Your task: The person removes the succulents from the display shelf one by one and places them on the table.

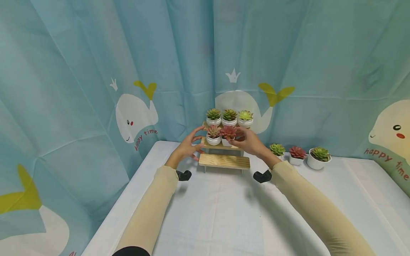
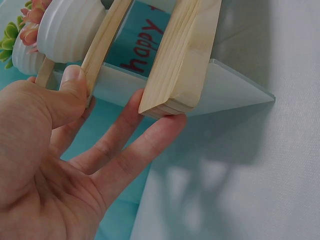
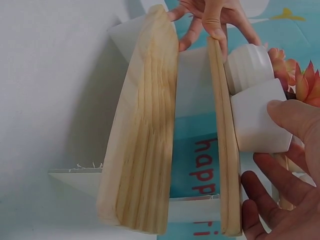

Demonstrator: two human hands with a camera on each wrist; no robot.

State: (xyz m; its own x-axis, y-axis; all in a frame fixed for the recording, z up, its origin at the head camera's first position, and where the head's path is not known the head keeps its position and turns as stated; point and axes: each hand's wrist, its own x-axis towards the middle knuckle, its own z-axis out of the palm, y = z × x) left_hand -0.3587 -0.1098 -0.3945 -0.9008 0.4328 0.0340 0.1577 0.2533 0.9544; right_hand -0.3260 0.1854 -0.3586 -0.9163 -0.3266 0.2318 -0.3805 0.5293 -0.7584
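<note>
A three-step wooden plant stand with white side panels stands on the white-covered table. My left hand is at its left end, fingers spread; in the left wrist view, the thumb touches the middle shelf and two fingertips touch the lowest shelf's end. My right hand holds a red succulent in a squarish white pot, the thumb against the pot's side. That pot sits at the middle shelf, beside a pinkish succulent in a round ribbed pot. Part of the right fingers is hidden behind the pot.
On the top shelf are three green succulents in white pots. Right of the stand, a green succulent, a red succulent and another green one stand in white pots. A blue whale-print curtain hangs behind the table.
</note>
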